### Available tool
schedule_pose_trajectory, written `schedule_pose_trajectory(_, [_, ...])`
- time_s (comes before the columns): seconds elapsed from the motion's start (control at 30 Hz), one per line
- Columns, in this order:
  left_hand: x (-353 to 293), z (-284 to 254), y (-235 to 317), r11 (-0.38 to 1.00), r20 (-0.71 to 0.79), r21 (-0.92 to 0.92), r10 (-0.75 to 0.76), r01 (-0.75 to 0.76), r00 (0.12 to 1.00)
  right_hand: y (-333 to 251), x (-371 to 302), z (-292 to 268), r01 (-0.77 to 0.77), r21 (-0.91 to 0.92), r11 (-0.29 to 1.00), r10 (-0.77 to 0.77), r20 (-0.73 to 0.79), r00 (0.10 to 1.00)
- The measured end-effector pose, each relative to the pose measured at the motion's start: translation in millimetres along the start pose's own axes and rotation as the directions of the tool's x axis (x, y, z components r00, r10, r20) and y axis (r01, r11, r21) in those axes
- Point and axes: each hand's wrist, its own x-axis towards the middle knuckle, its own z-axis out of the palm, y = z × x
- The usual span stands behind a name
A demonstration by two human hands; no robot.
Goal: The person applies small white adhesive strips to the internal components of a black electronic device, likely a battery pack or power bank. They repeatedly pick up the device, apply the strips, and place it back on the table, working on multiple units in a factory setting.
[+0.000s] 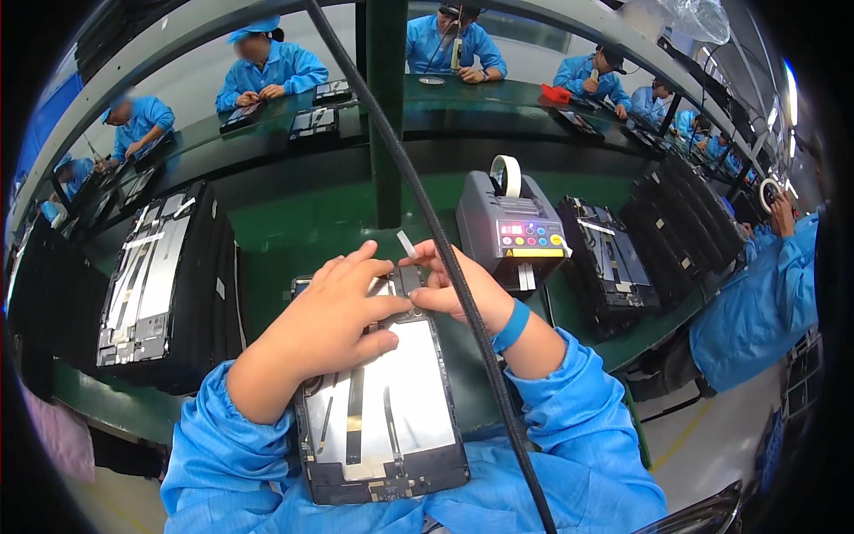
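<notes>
Lying beneath both hands (334, 303) (481, 287): opened tablet (418, 383)

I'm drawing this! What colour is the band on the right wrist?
Blue; the wristband shows in the head view.

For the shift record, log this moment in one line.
left hand: spread over tablet | right hand: white strip at fingertip | tape dispenser: ahead, right

Wearer's 1 L hand (334, 307) & 1 R hand (460, 289); 1 tablet (418, 383) under them, 1 tape dispenser (480, 221), 2 tape rolls (516, 176), 1 thick blk cable (413, 178).
</notes>
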Motion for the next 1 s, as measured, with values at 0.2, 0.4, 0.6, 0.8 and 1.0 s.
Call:
schedule_pose_trajectory(0.2, [-7.7, 5.3, -4.0, 0.997, -0.037, 0.076, -0.017, 0.02, 0.999, 3.1, -3.0, 5.0, 0.001, 0.065, 0.998, 0.0, -0.027, 1.0])
schedule_pose_trajectory(0.4, [-8.1, 11.0, 3.0, 0.989, -0.072, 0.137, -0.051, 0.061, 0.996, -18.8, -18.9, -7.1, 0.056, -0.223, 0.973, -0.072, -0.065, 0.995])
schedule_pose_trajectory(0.6, [-11.3, 12.1, -5.6, 0.994, -0.05, 0.01, -0.109, 0.11, 0.993, -47.1, 1.8, -3.1, 0.153, -0.655, 0.74, 0.058, 0.288, 0.956])
schedule_pose_trajectory(0.8, [-9.1, 12.2, -9.2, 0.969, 0.014, -0.116, -0.216, 0.217, 0.976, -50.4, 14.1, 2.3, 0.227, -0.783, 0.579, 0.101, 0.345, 0.933])
schedule_pose_trajectory(1.0, [-3.9, 12.3, -6.2, 0.949, 0.039, -0.129, -0.287, 0.289, 0.957, -51.6, 13.6, -0.2, 0.223, -0.754, 0.617, 0.102, 0.358, 0.928])
